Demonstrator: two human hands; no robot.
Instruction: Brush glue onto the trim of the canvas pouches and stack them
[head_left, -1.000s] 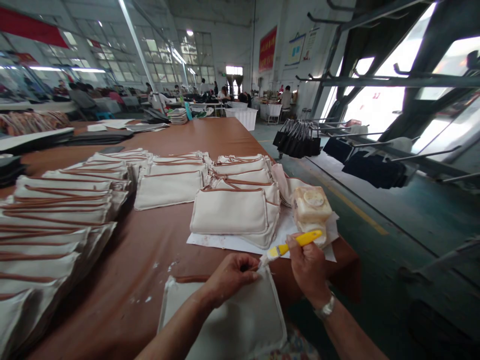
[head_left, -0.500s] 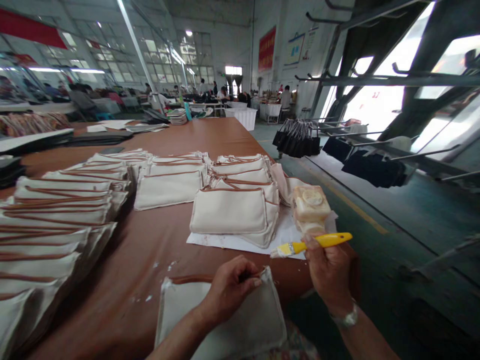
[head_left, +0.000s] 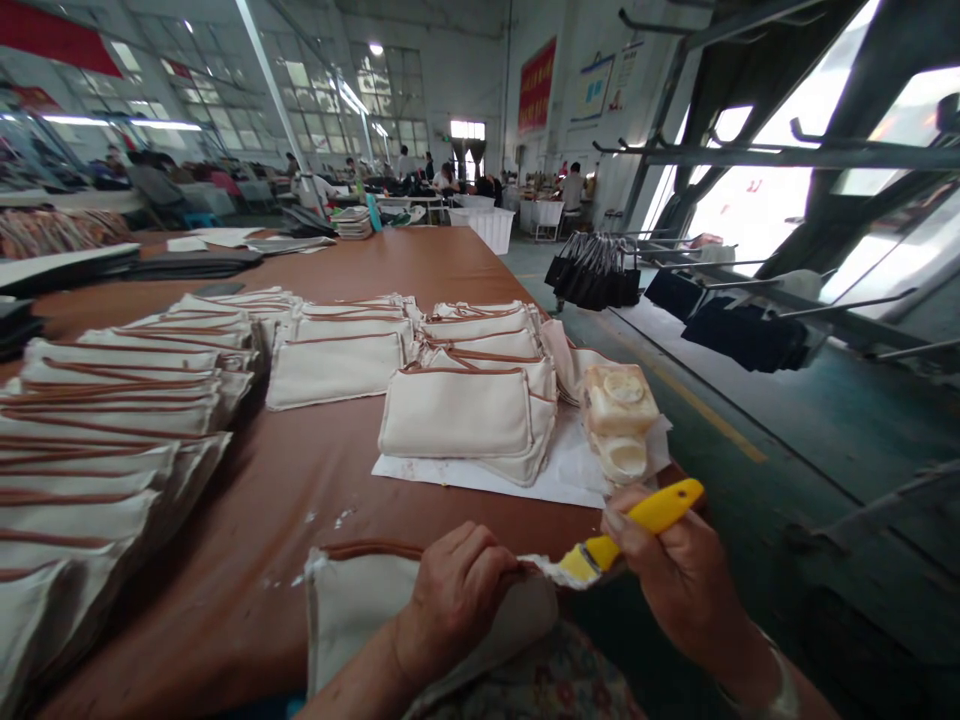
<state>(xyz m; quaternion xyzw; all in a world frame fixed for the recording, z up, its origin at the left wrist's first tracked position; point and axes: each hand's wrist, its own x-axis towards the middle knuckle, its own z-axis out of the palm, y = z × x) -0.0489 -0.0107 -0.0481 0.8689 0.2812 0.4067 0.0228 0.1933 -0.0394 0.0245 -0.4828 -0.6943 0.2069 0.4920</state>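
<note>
A cream fabric pouch [head_left: 364, 605] with brown trim lies at the table's near edge. My left hand [head_left: 457, 590] is closed on its top edge near the right corner, and the fingertips are partly hidden. A yellow-handled paintbrush [head_left: 660, 508] is gripped in my right hand [head_left: 675, 560]. Its bristles, coated with something white, touch the pouch's top right corner. Beyond the brush, a yellowish plastic container [head_left: 621, 400] with a cut opening lies on white paper [head_left: 480, 478].
Similar pouches [head_left: 457, 412] lie in overlapping rows ahead, and more pouches [head_left: 112, 450] fill the left side of the brown table [head_left: 300, 500]. Metal racks [head_left: 787, 160] with hanging dark pieces stand at the right. People work in the background.
My right hand has brought the brush down and toward me, so its bristles now meet the pouch corner. The pouch's right side has tilted, with my left hand still holding its edge.
</note>
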